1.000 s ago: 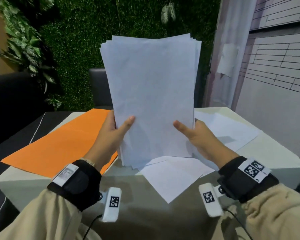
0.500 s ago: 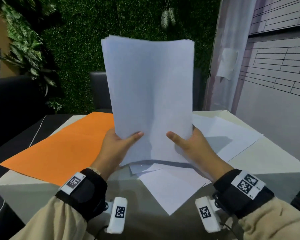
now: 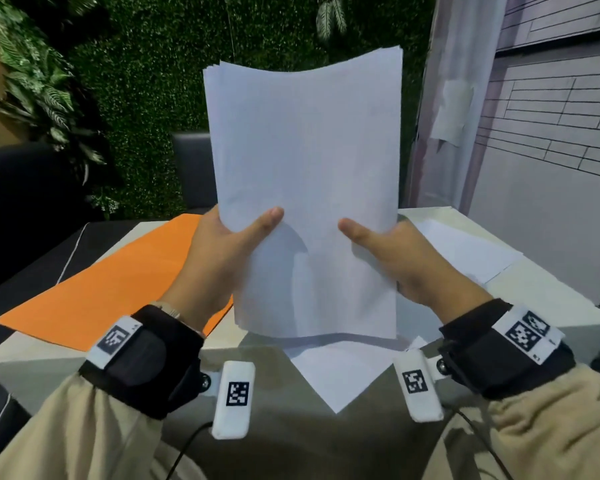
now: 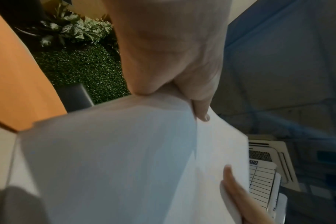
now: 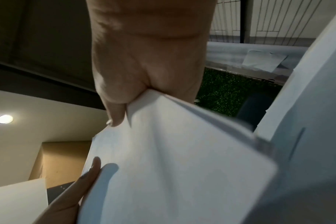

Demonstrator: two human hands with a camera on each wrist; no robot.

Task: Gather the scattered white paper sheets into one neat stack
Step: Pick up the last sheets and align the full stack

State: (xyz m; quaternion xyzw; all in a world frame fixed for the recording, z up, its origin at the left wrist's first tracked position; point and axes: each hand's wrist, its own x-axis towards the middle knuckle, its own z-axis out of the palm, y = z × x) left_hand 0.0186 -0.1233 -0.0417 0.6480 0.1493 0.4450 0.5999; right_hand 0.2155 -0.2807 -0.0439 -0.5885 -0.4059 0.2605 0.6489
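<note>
The stack of white sheets point(image 3: 305, 188) stands upright on its short edge above the counter point(image 3: 541, 306), held between both hands, its bottom edge just over or touching a loose sheet point(image 3: 340, 375) that lies at the near edge with one corner hanging over. The left hand point(image 3: 219, 261) clamps the left edge low down, thumb across the front and fingers behind; the right hand point(image 3: 395, 261) does the same on the right edge. The two wrist views confirm both grips: each thumb presses the face of the paper against the fingers behind it.

The top edges are still slightly fanned at the upper left, and the stack bows a little, so the step in hand looks like squaring up. To do it well, I would loosen the pinch just enough that the sheets can slide, tap the bottom edge on bare counter rather than on the loose sheet, then turn the stack and tap a long edge too. Squeezing hard would lock the misalignment in and deepen the bow.

More white sheets point(image 3: 465, 251) lie flat on the right of the counter behind the right hand, so gathering appears unfinished. A large orange sheet point(image 3: 118, 278) covers the left part. Beyond are a dark chair point(image 3: 191, 168), a green hedge wall point(image 3: 146, 81) with leafy plants, a pale curtain point(image 3: 454, 98) and a grey panelled wall point(image 3: 551, 116).
</note>
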